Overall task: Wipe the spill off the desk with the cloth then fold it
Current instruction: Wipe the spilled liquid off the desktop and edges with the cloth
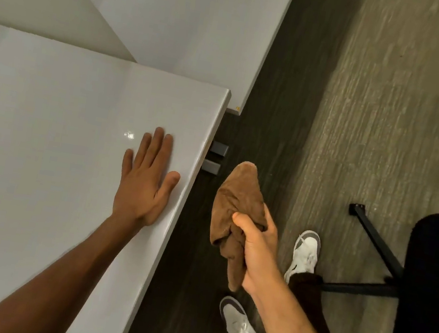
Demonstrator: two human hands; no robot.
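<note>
Right hand (254, 247) grips bunched cloth (239, 198) beside desk (43, 137).

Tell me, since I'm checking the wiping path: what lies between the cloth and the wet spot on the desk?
In the head view, the left hand lies flat on the desk between the spill and the cloth, with the desk's right edge beyond it.

Left hand (145, 183) on desk (43, 137); cloth (239, 198) right, seemingly off the edge.
</note>
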